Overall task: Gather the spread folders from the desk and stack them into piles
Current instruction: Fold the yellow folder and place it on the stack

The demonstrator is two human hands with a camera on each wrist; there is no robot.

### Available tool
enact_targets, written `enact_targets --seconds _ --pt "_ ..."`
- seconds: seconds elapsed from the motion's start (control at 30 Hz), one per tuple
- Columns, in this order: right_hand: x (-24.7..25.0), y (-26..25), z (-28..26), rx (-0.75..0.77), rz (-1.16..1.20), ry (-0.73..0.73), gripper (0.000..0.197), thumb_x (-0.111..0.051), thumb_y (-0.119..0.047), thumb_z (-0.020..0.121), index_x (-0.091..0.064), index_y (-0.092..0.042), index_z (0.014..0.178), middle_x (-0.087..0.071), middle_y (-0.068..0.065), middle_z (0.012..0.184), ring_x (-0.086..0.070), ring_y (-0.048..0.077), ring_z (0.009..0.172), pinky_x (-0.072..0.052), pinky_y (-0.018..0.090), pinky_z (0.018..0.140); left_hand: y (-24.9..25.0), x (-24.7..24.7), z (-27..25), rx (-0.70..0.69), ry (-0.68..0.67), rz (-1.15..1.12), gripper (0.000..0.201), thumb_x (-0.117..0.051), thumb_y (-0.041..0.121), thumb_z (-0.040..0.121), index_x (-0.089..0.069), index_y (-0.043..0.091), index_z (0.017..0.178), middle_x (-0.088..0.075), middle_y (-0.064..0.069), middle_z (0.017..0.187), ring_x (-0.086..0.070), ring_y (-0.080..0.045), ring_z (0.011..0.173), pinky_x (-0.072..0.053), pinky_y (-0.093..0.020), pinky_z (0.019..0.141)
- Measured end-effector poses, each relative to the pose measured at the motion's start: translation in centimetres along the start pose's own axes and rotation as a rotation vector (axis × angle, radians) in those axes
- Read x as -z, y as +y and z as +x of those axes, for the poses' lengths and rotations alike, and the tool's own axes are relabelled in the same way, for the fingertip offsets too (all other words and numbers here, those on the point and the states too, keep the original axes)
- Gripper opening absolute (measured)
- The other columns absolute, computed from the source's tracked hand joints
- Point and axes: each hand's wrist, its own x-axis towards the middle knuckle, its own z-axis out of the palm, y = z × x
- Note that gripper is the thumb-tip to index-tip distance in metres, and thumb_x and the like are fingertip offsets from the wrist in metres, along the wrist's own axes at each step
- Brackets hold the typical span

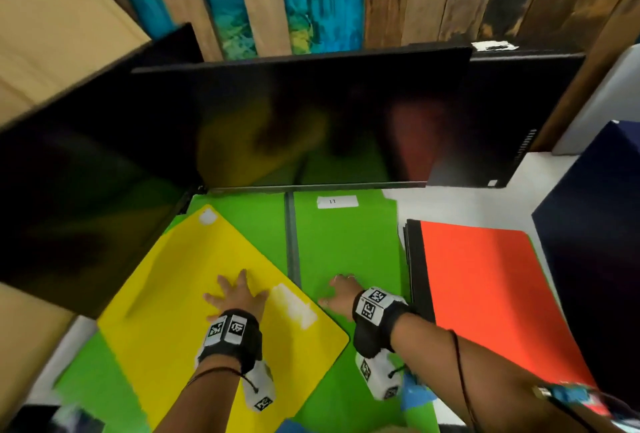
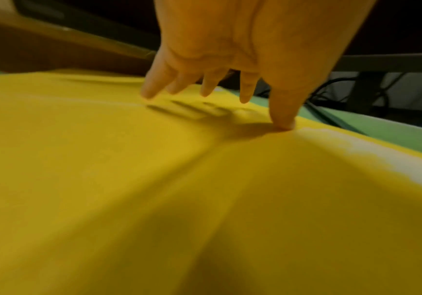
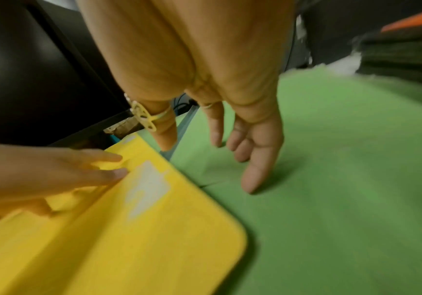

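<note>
A yellow folder (image 1: pixel 194 287) lies tilted across green folders (image 1: pixel 346 245) in front of the monitor. My left hand (image 1: pixel 235 294) rests flat on it with fingers spread; in the left wrist view the left hand (image 2: pixel 220 93) has its thumb pressing the yellow folder (image 2: pixel 154 189). My right hand (image 1: pixel 341 289) sits on the green folder just right of the yellow one, its fingers loosely extended, holding nothing. The right wrist view shows the right hand (image 3: pixel 217 147) with a fingertip touching the green folder (image 3: pixel 343 179) beside the yellow folder (image 3: pixel 154 229). An orange folder (image 1: pixel 491 290) tops a dark stack at the right.
A black monitor (image 1: pixel 304 121) stands right behind the folders, with another dark screen (image 1: pixel 86 197) angled at the left. A dark blue box (image 1: pixel 599 242) borders the orange folder on the right. White desk (image 1: pixel 467 204) shows behind the stack. A wooden plank wall is beyond.
</note>
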Motion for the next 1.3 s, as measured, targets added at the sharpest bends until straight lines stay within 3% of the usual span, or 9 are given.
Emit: enact_targets --seconds 0.3,0.4,0.57,0.7,0.9,1.07,1.13,1.2,1.3 --pt "-1.8 -1.3 -0.1 0.058 0.094 -0.093 0.058 -0.054 -0.027 0.093 -0.033 -0.004 0.142 -0.042 0.011 0.142 -0.045 0.024 0.126 -0.037 0.029 0.104 -1.7 -0.1 0.5 -0.021 -0.08 0.063 0.078 -0.04 0.066 0.084 -0.009 0.033 0.148 0.006 -0.012 0.157 -0.007 -0.041 0.143 -0.015 -0.052 0.115" --pt "-0.2 -0.7 -1.8 0.219 0.418 0.045 0.049 -0.054 -0.009 0.093 -0.037 -0.019 0.138 -0.056 0.002 0.096 -0.06 0.026 0.088 -0.048 0.034 0.083 -1.0 1.3 0.0 -0.076 -0.128 0.1 0.074 -0.039 0.062 0.087 -0.015 0.026 0.148 -0.001 -0.016 0.157 -0.018 -0.036 0.142 -0.013 -0.046 0.117" --pt "5.1 -0.3 -3.5 0.24 0.895 0.167 0.032 -0.041 -0.01 0.097 -0.069 -0.025 0.095 -0.056 0.004 0.122 -0.053 0.024 0.113 -0.04 0.043 0.103 1.1 2.3 -2.4 -0.297 -0.237 -0.192 0.059 -0.039 0.059 0.089 -0.042 0.024 0.138 -0.031 -0.01 0.151 -0.034 -0.029 0.136 -0.03 -0.039 0.112" --pt "8.4 -0.6 -4.9 0.352 1.42 0.012 0.043 -0.021 -0.038 0.101 -0.055 -0.018 0.115 -0.071 0.014 0.089 -0.071 0.023 0.078 -0.059 0.031 0.069 3.6 2.6 -4.8 -0.369 -0.409 -0.542 0.054 -0.037 0.054 0.092 -0.041 0.026 0.137 -0.037 0.001 0.148 -0.034 -0.021 0.136 -0.026 -0.036 0.113" --pt "6.8 -0.8 -5.7 0.544 1.005 -0.064 0.058 -0.046 -0.033 0.084 -0.039 -0.022 0.14 -0.036 -0.001 0.148 -0.036 0.013 0.132 -0.025 0.037 0.107 7.0 3.9 -7.1 -0.375 -0.637 -0.965 0.032 -0.05 0.04 0.091 -0.056 0.024 0.118 -0.067 -0.006 0.111 -0.061 -0.015 0.091 -0.05 -0.032 0.078" --pt "4.0 0.3 -4.5 0.45 0.504 0.018 0.062 -0.055 -0.039 0.09 -0.023 -0.044 0.143 -0.007 -0.006 0.158 -0.01 0.015 0.145 -0.011 0.039 0.119 6.3 8.0 -6.9 -0.426 -0.731 -1.181 0.067 -0.017 0.069 0.085 -0.053 0.024 0.119 -0.059 -0.008 0.125 -0.053 -0.028 0.117 -0.048 -0.046 0.094" --pt "2.8 0.4 -3.9 0.388 0.375 0.032 0.068 -0.055 -0.045 0.088 -0.018 -0.044 0.145 -0.001 -0.006 0.158 -0.006 0.016 0.146 -0.01 0.038 0.118 5.3 9.5 -6.7 -0.461 -0.698 -1.068 0.072 -0.042 0.075 0.071 -0.049 0.023 0.12 -0.061 -0.003 0.118 -0.058 -0.023 0.11 -0.053 -0.04 0.085" --pt "1.8 0.8 -3.2 0.308 0.328 0.075 0.071 -0.059 -0.043 0.087 -0.021 -0.035 0.147 -0.008 -0.001 0.158 -0.011 0.018 0.145 -0.014 0.035 0.117 4.0 9.8 -5.7 -0.515 -0.573 -0.834 0.081 -0.08 0.052 0.057 -0.046 0.019 0.123 -0.061 -0.004 0.12 -0.06 -0.021 0.108 -0.054 -0.04 0.088" --pt "1.2 2.3 -2.1 0.046 0.19 0.168 0.079 -0.065 -0.042 0.083 -0.027 -0.015 0.146 -0.024 0.009 0.154 -0.023 0.023 0.142 -0.024 0.032 0.114 2.3 8.6 -4.0 -0.537 -0.349 -0.497 0.071 -0.076 0.007 0.071 -0.039 0.013 0.131 -0.057 -0.008 0.127 -0.052 -0.026 0.12 -0.043 -0.044 0.103"
